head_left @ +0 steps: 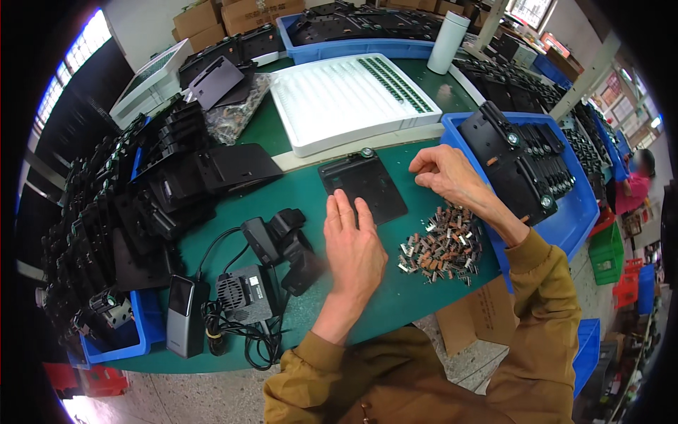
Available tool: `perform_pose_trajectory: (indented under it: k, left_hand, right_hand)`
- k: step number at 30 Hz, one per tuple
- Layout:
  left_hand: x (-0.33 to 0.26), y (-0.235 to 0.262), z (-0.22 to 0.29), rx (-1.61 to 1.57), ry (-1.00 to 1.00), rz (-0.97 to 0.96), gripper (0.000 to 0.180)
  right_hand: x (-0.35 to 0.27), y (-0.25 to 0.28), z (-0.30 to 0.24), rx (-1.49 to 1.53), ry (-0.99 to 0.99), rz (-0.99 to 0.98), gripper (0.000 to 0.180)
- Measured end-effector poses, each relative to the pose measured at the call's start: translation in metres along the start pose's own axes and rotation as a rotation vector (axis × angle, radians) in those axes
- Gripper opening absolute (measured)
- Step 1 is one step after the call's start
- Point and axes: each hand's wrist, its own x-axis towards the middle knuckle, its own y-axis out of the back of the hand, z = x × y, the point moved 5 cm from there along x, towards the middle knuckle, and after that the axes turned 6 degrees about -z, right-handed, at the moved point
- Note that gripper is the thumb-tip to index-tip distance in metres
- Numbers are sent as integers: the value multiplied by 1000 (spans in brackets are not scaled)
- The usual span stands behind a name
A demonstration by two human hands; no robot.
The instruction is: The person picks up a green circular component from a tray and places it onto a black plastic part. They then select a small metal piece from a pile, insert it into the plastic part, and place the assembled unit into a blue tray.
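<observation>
Pointing away from the body, the straight, slightly spread fingers (340,203) of the bare left hand (355,249) overlap the near-left part of a thin, nearly rectangular black plastic plate (378,187); whether they press on it or hang just above cannot be told, and nothing shows between them. To the right of that hand, a loose heap of small white, brown and black connector-like parts (443,244) lies on the green-topped bench (395,300), near the plate's near-right corner but apart from it. The plate lies flat between the two hands, its longer axis seeming to slant from far left to near right, and a raised black bar with a small round silvery knob (367,152) runs along its far edge. The left hand is the nearer one to it; the bare right hand (452,178) is off its right side, with curled fingers drawn close together and directed left toward the plate. Whether they pinch a small part cannot be told. From those fingertips the plate lies leftward and the heap nearer the body. Right of that hand, a blue plastic bin (575,219) holds similar black plates, and beyond the plate stands a shallow white rectangular tray (311,145) with rows of dark green strips (395,85).
</observation>
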Motion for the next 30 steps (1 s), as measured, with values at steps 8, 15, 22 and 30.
perform_pose_trajectory:
  k: [8, 15, 22, 30]
  left_hand:
    - [1, 0, 3, 14, -22, 12, 45]
    - [0, 1, 2, 14, 0, -8, 44]
    - [0, -1, 2, 10, -16, 9, 45]
    - [0, 0, 1, 4, -18, 11, 45]
  right_hand:
    - [-39, -4, -4, -121, -7, -135, 23]
    - [-45, -22, -13, -74, 41, -222, 19]
    - [-55, -51, -33, -113, 194, -348, 18]
    - [-54, -56, -32, -151, 267, -343, 16]
